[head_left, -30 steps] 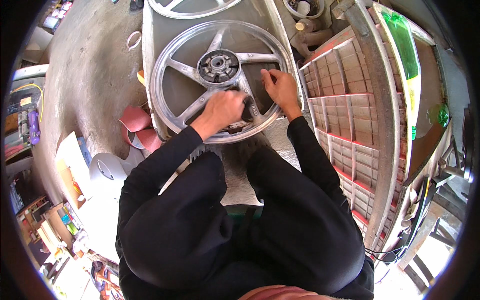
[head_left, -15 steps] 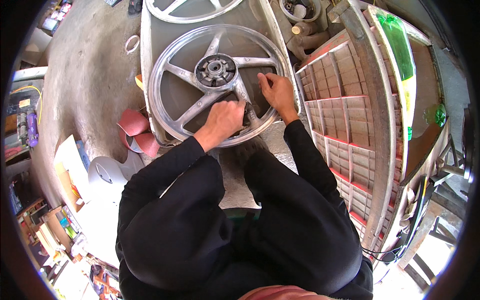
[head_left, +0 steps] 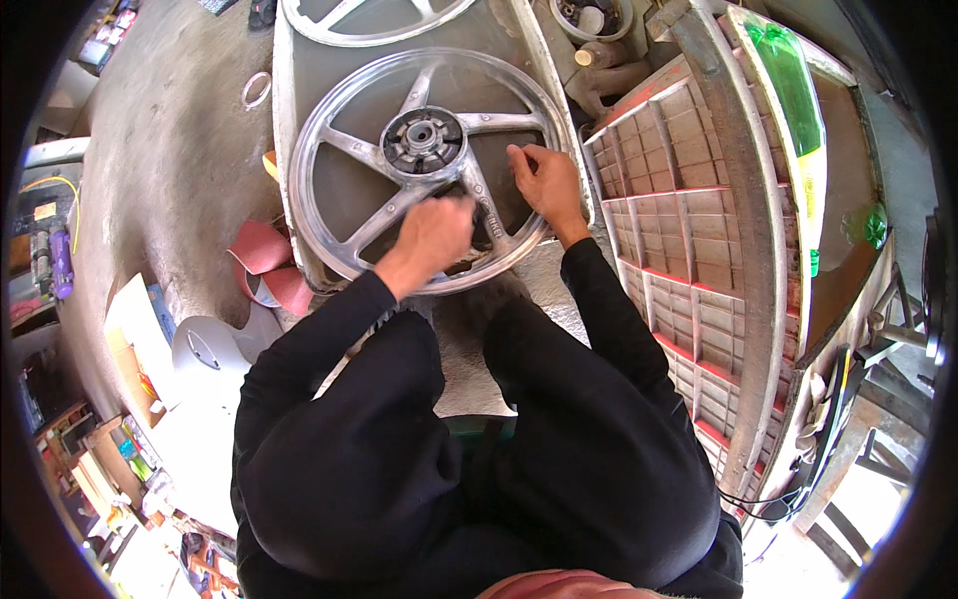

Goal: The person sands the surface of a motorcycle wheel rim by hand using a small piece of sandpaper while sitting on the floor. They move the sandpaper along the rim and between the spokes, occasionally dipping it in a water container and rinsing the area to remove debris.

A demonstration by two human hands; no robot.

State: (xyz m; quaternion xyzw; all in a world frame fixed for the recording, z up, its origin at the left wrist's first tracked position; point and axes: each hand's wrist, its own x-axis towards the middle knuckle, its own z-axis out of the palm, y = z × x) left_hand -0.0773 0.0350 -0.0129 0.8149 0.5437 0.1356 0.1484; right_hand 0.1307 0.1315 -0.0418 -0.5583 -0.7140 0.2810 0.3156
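Note:
A silver spoked motorcycle wheel [head_left: 344,142] with a dark-centred hub lies in a shallow trough [head_left: 282,105] holding murky grey liquid. My left hand [head_left: 431,240] is closed over the near part of the wheel, beside the spoke that runs toward me. Whatever its fingers hold is hidden under the knuckles. Above the gap next to the right rim, my right hand [head_left: 549,190] has its fingers curled in. Anything inside that hand is not visible. A second silver wheel [head_left: 374,38] shows in part at the far end of the trough.
A gridded panel with red edges [head_left: 664,215] leans at the right, near a green bottle [head_left: 788,90]. Curled red abrasive sheets [head_left: 261,250] lie left of the trough. A bucket [head_left: 627,20] stands at the far right, and a ring [head_left: 256,90] on the floor.
My left hand has shifted slightly left and toward the hub side, off the lettered spoke, which now shows more. My right hand keeps nearly the same place. The whole view has shifted slightly.

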